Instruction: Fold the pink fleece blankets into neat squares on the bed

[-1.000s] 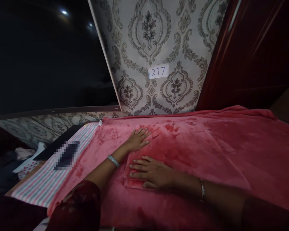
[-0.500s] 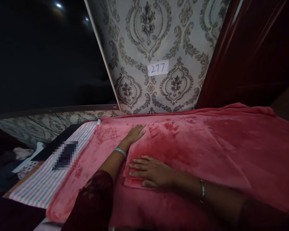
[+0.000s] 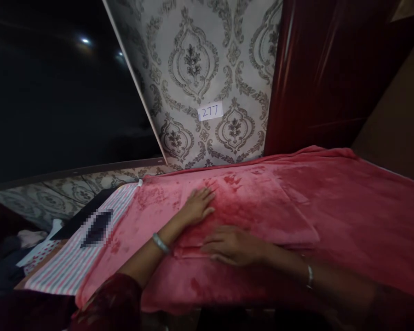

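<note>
A folded piece of pink plush fabric lies flat on a larger pink plush blanket. My left hand rests palm down on the left part of the folded piece, its fingers stretched out and a little apart. Nearer to me, my right hand lies over the front edge of the same piece, fingers extended to the left and slightly blurred. Neither hand grips anything. Both wrists wear bracelets.
To the left, a striped cloth bears a dark pixelated object. A large dark screen stands behind it. Patterned wallpaper with a paper marked 277 and a dark red wooden panel border the back.
The view has turned to the right. My right hand has slid right along the folded piece's front edge, and my left hand has come nearer, onto its left part.
</note>
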A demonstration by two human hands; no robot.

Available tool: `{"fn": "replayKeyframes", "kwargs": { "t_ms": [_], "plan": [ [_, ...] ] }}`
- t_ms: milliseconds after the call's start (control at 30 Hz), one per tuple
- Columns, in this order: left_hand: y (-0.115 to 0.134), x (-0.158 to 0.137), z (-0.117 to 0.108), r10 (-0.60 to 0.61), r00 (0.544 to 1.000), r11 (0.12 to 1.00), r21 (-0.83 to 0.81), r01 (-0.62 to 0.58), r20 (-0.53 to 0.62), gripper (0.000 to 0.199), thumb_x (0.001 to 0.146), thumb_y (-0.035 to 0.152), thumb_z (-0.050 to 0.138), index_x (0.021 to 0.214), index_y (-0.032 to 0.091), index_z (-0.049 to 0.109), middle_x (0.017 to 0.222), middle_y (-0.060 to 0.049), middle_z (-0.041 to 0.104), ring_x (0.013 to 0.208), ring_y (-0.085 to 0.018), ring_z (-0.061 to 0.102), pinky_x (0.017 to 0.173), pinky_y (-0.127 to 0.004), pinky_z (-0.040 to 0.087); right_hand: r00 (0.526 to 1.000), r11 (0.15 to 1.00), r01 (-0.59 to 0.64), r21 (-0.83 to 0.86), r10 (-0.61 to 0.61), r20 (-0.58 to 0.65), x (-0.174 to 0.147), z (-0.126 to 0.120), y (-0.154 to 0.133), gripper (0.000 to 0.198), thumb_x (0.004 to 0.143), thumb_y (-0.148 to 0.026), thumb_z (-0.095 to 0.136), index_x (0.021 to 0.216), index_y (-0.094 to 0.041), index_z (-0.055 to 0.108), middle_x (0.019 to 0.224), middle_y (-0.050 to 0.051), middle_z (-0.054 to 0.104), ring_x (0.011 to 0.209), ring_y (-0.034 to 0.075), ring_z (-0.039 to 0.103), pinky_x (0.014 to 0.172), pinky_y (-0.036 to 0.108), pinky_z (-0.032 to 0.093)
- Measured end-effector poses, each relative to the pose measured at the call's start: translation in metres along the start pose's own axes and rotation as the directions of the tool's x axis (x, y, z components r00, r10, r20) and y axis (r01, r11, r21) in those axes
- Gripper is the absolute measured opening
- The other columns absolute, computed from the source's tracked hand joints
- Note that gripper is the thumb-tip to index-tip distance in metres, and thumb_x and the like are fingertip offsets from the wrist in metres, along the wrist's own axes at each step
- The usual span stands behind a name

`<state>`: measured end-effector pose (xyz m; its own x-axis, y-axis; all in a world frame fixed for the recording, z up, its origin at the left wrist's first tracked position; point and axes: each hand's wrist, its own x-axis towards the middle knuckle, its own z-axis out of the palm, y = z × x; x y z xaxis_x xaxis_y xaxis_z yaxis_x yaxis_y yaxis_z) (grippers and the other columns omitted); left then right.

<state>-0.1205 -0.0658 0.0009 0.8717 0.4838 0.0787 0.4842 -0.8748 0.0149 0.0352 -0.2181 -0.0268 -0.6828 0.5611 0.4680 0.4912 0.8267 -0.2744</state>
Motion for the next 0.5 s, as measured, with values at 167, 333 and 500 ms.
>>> {"fn": "replayKeyframes", "kwargs": {
  "t_ms": [167, 333, 500],
  "plan": [
    [0.059, -0.009, 0.013, 0.414, 0.91, 0.907, -0.071, -0.414, -0.025, 0.065, 0.099, 0.054, 0.05, 0.156, 0.022, 0.041, 0.161, -0.014, 0.043, 0.154, -0.03, 0.029, 0.127, -0.055, 0.017, 0.944, 0.966, -0.244, -0.088, 0.216, -0.251, -0.047, -0.05, 0.043, 0.036, 0.106, -0.03, 0.039, 0.111, -0.02, 0.073, 0.105, 0.011, 0.075, 0.096, 0.02, 0.069, 0.088, 0.035, 0.055],
    [0.09, 0.035, 0.01, 0.641, 0.766, 0.767, 0.003, -0.642, -0.055, 0.058, 0.102, 0.05, 0.044, 0.148, 0.017, 0.053, 0.151, -0.015, 0.055, 0.15, -0.03, 0.035, 0.127, -0.05, 0.017, 0.9, 0.875, -0.437, -0.21, 0.425, -0.102, -0.071, -0.08, 0.106, 0.04, 0.1, -0.025, 0.047, 0.135, -0.021, 0.066, 0.142, 0.014, 0.062, 0.134, 0.028, 0.056, 0.113, 0.05, 0.042],
    [0.096, 0.058, 0.032, 0.669, 0.734, 0.74, 0.013, -0.672, -0.117, 0.064, 0.1, 0.055, 0.045, 0.152, 0.019, 0.048, 0.159, -0.018, 0.044, 0.152, -0.033, 0.032, 0.125, -0.056, 0.018, 0.819, 0.805, -0.535, -0.257, 0.568, 0.074, -0.081, -0.088, 0.14, 0.053, 0.102, -0.037, 0.046, 0.155, -0.029, 0.046, 0.163, 0.009, 0.038, 0.152, 0.033, 0.029, 0.121, 0.063, 0.022]
  ]
}}
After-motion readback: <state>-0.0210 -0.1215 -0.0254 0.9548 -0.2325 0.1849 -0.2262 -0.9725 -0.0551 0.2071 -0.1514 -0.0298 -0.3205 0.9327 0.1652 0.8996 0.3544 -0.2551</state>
